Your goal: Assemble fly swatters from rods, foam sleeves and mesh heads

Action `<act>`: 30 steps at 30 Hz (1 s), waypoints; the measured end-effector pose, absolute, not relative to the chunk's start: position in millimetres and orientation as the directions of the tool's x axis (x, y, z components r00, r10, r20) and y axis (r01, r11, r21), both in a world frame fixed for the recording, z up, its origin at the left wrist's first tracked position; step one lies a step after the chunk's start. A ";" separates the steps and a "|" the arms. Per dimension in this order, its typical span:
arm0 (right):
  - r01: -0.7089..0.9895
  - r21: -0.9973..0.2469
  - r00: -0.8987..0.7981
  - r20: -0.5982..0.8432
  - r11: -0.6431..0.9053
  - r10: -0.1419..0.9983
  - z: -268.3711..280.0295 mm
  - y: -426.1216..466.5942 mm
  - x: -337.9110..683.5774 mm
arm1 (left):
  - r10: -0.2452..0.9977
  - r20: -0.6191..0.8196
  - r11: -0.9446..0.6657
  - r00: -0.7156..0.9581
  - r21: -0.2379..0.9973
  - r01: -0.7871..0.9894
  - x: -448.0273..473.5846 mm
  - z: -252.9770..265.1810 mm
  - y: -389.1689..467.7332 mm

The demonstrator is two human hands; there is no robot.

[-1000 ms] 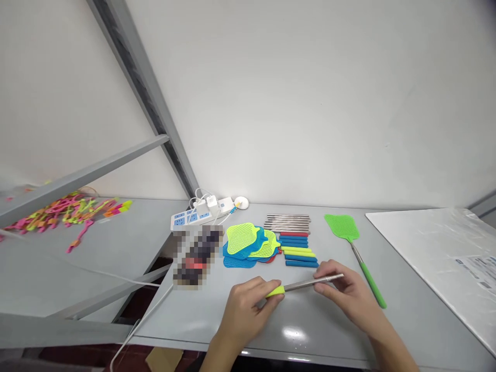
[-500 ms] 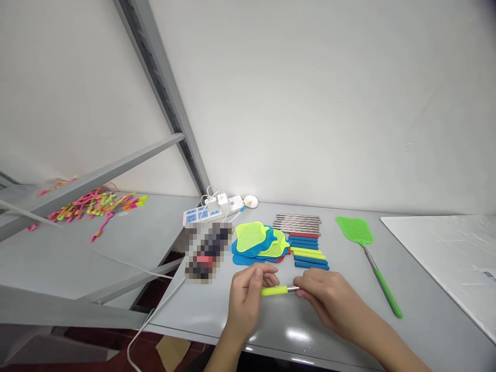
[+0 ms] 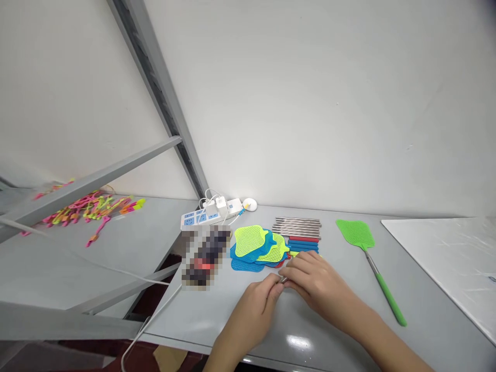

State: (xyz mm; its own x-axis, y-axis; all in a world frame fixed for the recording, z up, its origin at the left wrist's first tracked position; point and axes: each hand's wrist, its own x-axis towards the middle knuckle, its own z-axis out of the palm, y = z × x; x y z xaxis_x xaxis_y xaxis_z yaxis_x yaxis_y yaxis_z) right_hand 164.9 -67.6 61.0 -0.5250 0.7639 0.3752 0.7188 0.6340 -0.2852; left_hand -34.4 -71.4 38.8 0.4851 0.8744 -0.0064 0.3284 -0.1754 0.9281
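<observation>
Between my two hands a short piece of metal rod shows; its yellow-green grip is hidden by my fingers. My left hand is closed, thumb and fingers pinching the rod's near end. My right hand is closed around the other end, fingers curled over it. Just beyond lie fly swatter heads in yellow-green, blue and red, stacked loosely. Beside them are foam grips in red and blue, the nearer ones partly covered by my right hand. Behind these, several metal rods lie side by side.
A whole green fly swatter lies at the right, near a white sheet. A power strip with plugs and a blurred object are on the left. Beyond the grey shelf post lie colourful small items.
My hands have come closer together and moved slightly away from me. The yellow-green grip that showed between them is now covered. My left hand has turned and closed over the piece.
</observation>
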 end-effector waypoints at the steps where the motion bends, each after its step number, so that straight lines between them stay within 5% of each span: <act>1: 0.721 -0.338 -0.465 0.412 0.605 0.784 57.4 -67.2 166.9 | 0.874 -0.055 -0.077 0.483 0.965 0.250 -32.1 36.0 -72.5; 4: 0.708 -0.545 -0.182 0.474 0.449 0.862 47.2 -64.8 174.6 | 0.849 -0.233 0.291 0.474 0.956 -0.051 -26.5 21.9 -75.3; 7: 0.685 -0.628 -0.099 0.421 0.368 0.902 40.9 -57.5 176.6 | 0.858 -0.321 0.445 0.402 0.855 -0.267 -25.5 8.2 -77.2; 14: 0.781 -0.353 -0.459 0.235 0.516 0.857 36.9 -3.9 129.0 | 0.899 -0.403 0.426 0.168 0.722 -0.545 -44.0 -0.2 -76.7; 23: 0.752 -0.264 -0.610 0.065 0.603 0.789 17.0 28.3 87.4 | 0.912 -0.393 0.360 0.114 0.639 -0.680 -57.7 -12.7 -79.1; 30: 0.748 -0.085 -0.644 0.149 0.658 0.751 13.9 1.4 92.7 | 0.912 -0.396 0.356 0.106 0.635 -0.686 -56.6 -11.2 -78.2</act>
